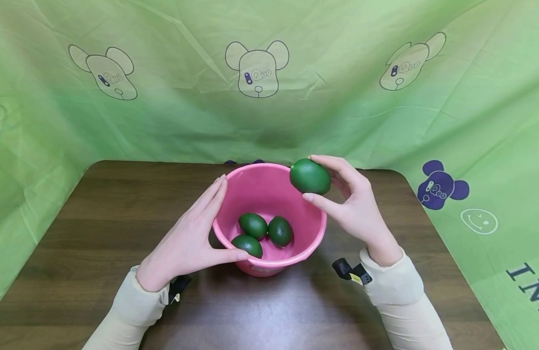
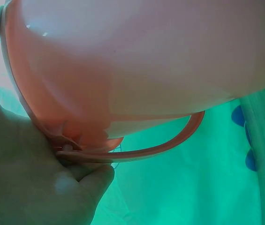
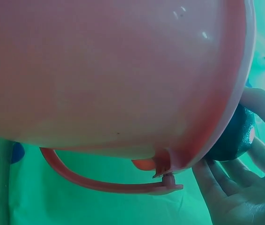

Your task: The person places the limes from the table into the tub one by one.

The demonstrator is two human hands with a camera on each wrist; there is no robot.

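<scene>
A pink plastic bucket (image 1: 271, 199) stands on the table with its mouth facing up. Inside it lie three dark green limes: one lime (image 1: 253, 225) at the left, another lime (image 1: 280, 231) at the right, and a lime (image 1: 247, 245) close to the front wall. My left hand (image 1: 188, 243) holds the bucket's left rim, thumb at the front and fingers farther back. Above the right rim, my right hand (image 1: 354, 204) grips another green lime (image 1: 310, 176) between thumb and fingers. In the right wrist view, the bucket partly hides this lime (image 3: 233, 138).
A bucket handle (image 2: 160, 152) hangs at the far side in the left wrist view. The brown wooden table (image 1: 120, 218) meets a green printed cloth (image 1: 260, 116) at its back and sides. Small black devices (image 1: 351, 271) are strapped to both wrists.
</scene>
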